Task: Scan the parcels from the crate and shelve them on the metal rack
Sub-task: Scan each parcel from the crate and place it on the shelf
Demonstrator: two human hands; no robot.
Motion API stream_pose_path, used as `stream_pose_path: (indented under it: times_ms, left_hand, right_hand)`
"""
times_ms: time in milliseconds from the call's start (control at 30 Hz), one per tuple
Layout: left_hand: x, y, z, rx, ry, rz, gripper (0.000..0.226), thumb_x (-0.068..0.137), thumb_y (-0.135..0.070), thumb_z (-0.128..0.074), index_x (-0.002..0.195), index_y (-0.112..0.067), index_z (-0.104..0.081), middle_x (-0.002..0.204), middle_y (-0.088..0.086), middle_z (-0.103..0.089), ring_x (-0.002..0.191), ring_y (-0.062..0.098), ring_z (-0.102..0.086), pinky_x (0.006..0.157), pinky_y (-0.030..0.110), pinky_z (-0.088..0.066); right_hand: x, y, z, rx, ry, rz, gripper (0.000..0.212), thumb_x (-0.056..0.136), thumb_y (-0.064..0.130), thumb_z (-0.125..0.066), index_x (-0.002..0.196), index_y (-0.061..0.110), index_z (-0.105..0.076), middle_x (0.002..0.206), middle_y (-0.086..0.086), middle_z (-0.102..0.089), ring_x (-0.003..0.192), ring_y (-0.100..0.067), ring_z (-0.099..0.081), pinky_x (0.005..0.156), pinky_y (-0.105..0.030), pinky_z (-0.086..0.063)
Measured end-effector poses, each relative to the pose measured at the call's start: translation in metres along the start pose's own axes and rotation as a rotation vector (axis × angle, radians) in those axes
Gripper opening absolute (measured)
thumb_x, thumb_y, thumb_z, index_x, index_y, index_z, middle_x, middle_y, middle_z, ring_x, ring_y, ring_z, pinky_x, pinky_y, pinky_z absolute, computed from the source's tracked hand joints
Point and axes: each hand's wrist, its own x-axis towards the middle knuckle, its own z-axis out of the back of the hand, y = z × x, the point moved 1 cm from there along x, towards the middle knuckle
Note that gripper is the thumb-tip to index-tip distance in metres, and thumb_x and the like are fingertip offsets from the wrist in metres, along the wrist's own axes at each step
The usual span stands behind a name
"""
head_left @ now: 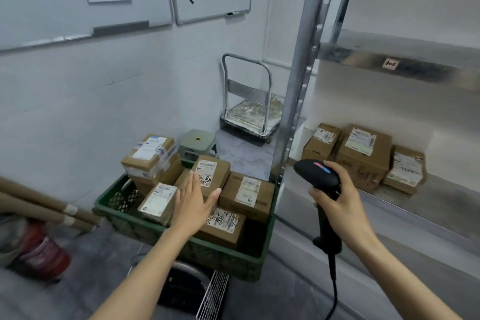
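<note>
We held our left hand (193,202) flat and open over the parcels (246,193) in the green crate (223,254), with the fingers straight and together and the thumb spread. It had hold of nothing. We judged it was reaching for the middle parcel (211,167), which sat highest in the centre. We could not tell whether the palm already touched the cardboard.

Our right hand (337,205) was wrapped round the handle of the black scanner (315,173). Its head was turned towards the crate, ready, we supposed, to read a label as soon as a parcel came up. The crate stood just beside the upright of the metal rack (298,86), which made the carry from crate to shelf a short one. Every parcel we could see lay label upward, so it could be scanned without turning.

We counted one crate and one scanner. We also counted at least six parcels in the crate, two of them forming a stack (149,156) at its far left. More may have lain hidden underneath. Three shelved parcels (363,153) sat close together on the lower shelf (389,205) of the rack. By that count, we judged most of the work was not yet done.
</note>
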Motion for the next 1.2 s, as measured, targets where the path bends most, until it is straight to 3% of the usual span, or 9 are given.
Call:
stream_pose_path:
  times_ms: [233, 467, 600, 667, 800, 867, 1067, 1200]
  left_hand:
    - [0.028, 0.043, 0.007, -0.076, 0.005, 0.131, 0.103, 0.077, -0.079, -0.021, 0.153, -0.014, 0.004, 0.161, 0.002, 0.004, 0.148, 0.017, -0.003, 0.120, 0.044, -0.008]
    - [0.061, 0.057, 0.006, -0.101, 0.012, 0.190, 0.102, 0.077, -0.077, -0.025, 0.153, -0.014, 0.002, 0.161, 0.003, 0.002, 0.148, 0.020, -0.003, 0.119, 0.044, -0.011]
    - [0.079, 0.064, 0.003, -0.113, 0.037, 0.185, 0.095, 0.084, -0.071, -0.032, 0.153, -0.015, 0.002, 0.161, 0.003, 0.001, 0.148, 0.020, -0.003, 0.119, 0.046, -0.012]
    - [0.089, 0.070, 0.001, -0.108, 0.066, 0.184, 0.095, 0.084, -0.071, -0.032, 0.153, -0.016, 0.002, 0.161, 0.002, 0.001, 0.148, 0.020, -0.003, 0.119, 0.046, -0.011]
    - [0.112, 0.087, -0.008, -0.112, 0.147, 0.170, 0.095, 0.084, -0.072, -0.032, 0.153, -0.017, 0.002, 0.161, 0.001, 0.001, 0.148, 0.019, -0.004, 0.119, 0.047, -0.010]
    - [0.124, 0.097, -0.012, -0.108, 0.196, 0.154, 0.094, 0.084, -0.072, -0.032, 0.153, -0.018, 0.000, 0.161, 0.001, 0.000, 0.147, 0.021, -0.013, 0.119, 0.048, -0.012]
    - [0.161, 0.130, -0.024, -0.140, 0.313, 0.047, 0.087, 0.085, -0.071, -0.036, 0.153, -0.022, -0.012, 0.159, 0.002, -0.020, 0.144, 0.023, -0.023, 0.114, 0.052, -0.026]
    - [0.177, 0.145, -0.036, -0.201, 0.393, -0.005, 0.070, 0.091, -0.061, -0.041, 0.149, -0.030, -0.020, 0.149, -0.003, -0.039, 0.134, 0.022, -0.041, 0.107, 0.046, -0.039]
  right_hand:
    - [0.040, 0.000, -0.038, 0.035, 0.065, 0.012, 0.050, 0.088, 0.011, -0.065, 0.121, 0.043, -0.046, 0.111, 0.015, -0.056, 0.077, -0.007, -0.062, 0.067, -0.028, -0.053]
    - [0.081, 0.001, -0.070, 0.073, 0.115, 0.012, 0.051, 0.087, 0.009, -0.067, 0.123, 0.039, -0.046, 0.112, 0.017, -0.054, 0.081, 0.003, -0.058, 0.064, -0.014, -0.049]
    - [0.098, 0.003, -0.088, 0.072, 0.121, -0.001, 0.053, 0.086, 0.011, -0.068, 0.124, 0.041, -0.046, 0.112, 0.022, -0.053, 0.093, -0.006, -0.059, 0.080, -0.025, -0.049]
    - [0.103, 0.002, -0.097, 0.069, 0.119, -0.008, 0.052, 0.086, 0.011, -0.068, 0.124, 0.041, -0.046, 0.112, 0.021, -0.053, 0.093, -0.010, -0.060, 0.079, -0.025, -0.049]
    - [0.110, 0.001, -0.118, 0.039, 0.093, -0.031, 0.052, 0.086, 0.011, -0.067, 0.125, 0.040, -0.046, 0.112, 0.019, -0.054, 0.083, 0.001, -0.061, 0.067, -0.012, -0.050]
    - [0.112, 0.000, -0.130, 0.022, 0.068, -0.051, 0.052, 0.087, 0.011, -0.067, 0.126, 0.037, -0.046, 0.113, 0.019, -0.054, 0.086, 0.008, -0.058, 0.067, -0.007, -0.047]
    - [0.113, 0.002, -0.173, 0.012, -0.032, -0.115, 0.051, 0.087, 0.011, -0.067, 0.128, 0.034, -0.047, 0.113, 0.024, -0.052, 0.096, 0.016, -0.053, 0.070, -0.002, -0.042]
    - [0.110, 0.003, -0.193, 0.015, -0.091, -0.153, 0.052, 0.087, 0.010, -0.067, 0.126, 0.036, -0.047, 0.111, 0.027, -0.053, 0.095, 0.012, -0.056, 0.076, -0.013, -0.049]
